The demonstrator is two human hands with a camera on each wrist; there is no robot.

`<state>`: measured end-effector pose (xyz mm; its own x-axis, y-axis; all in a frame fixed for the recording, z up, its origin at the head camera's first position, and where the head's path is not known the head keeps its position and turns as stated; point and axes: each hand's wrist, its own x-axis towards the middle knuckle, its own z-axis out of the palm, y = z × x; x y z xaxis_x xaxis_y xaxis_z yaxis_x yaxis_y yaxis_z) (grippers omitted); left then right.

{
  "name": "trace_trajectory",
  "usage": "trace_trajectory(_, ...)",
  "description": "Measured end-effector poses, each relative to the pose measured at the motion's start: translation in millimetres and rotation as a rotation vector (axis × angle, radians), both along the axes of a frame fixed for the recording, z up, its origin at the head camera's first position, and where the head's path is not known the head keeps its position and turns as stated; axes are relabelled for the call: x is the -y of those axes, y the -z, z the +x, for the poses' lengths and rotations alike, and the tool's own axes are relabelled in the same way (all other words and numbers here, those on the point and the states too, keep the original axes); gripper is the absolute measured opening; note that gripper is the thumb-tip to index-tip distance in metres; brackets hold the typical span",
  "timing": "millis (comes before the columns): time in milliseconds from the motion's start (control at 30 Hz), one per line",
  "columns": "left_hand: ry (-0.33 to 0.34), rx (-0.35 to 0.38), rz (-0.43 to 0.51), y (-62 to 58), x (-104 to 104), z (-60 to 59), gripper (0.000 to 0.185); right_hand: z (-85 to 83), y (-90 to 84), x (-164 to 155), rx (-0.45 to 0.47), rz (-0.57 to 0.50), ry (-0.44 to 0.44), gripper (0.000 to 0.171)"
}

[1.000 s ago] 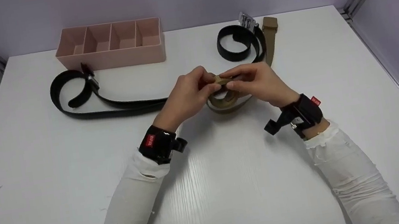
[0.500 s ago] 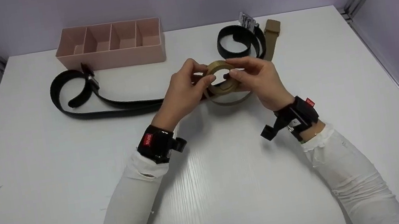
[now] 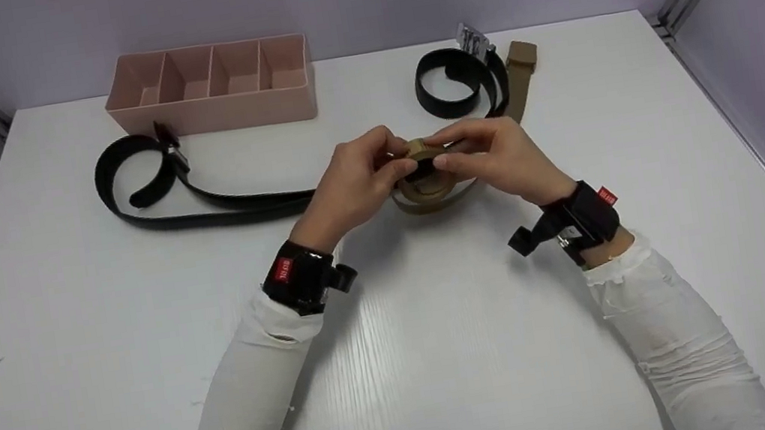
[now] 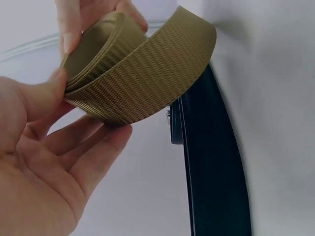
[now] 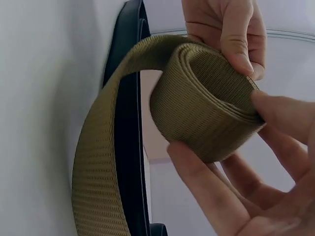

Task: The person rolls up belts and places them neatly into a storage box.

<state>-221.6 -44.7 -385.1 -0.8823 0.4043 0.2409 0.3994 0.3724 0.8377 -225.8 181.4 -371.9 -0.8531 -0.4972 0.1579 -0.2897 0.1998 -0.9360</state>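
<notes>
A tan woven webbing belt (image 3: 428,200) is rolled into a coil between the two hands at mid-table. My left hand (image 3: 359,184) pinches the coil's left edge with thumb and fingers. On the opposite edge, my right hand (image 3: 499,156) pinches it the same way. Several layers of the roll (image 5: 197,108) show in the right wrist view, and a loose length of strap curves away from it. The left wrist view shows the ribbed outer face of the strap (image 4: 142,73). Behind the right hand, the belt's far end (image 3: 520,58) carries a tan buckle or tip.
A long black belt (image 3: 223,214) lies looped on the left, reaching behind the left hand. Another black belt (image 3: 439,109) with a silver buckle (image 3: 474,40) is curled at the back right. A pink four-section box (image 3: 216,115) stands by the rear wall.
Half a second ago the coil was held higher with its round opening facing the head camera. Both hands have since come down slightly and tipped it, still gripping the belt.
</notes>
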Motion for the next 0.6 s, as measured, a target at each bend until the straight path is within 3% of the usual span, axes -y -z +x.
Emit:
trace_trajectory(100, 0.013, 0.004, -0.050, 0.7, -0.9, -0.1, 0.013, 5.4, -7.9, 3.0, -0.045, 0.093, -0.017, 0.029)
trace_trajectory(200, 0.011, 0.005, -0.072, 1.5, -1.7, -0.3, 0.013, 5.4, -6.3, 3.5, -0.065, 0.111, -0.025, 0.029)
trace_trajectory(367, -0.016, 0.024, -0.059, 2.0, -2.1, -0.8, 0.019, -0.9, 7.7, 3.3, -0.005, -0.034, 0.002, 0.030)
trace_trajectory(600, -0.099, 0.084, 0.002, 1.6, -1.2, -2.0, 0.023, -6.7, 25.1, 5.9, 0.135, -0.244, 0.118, 0.034)
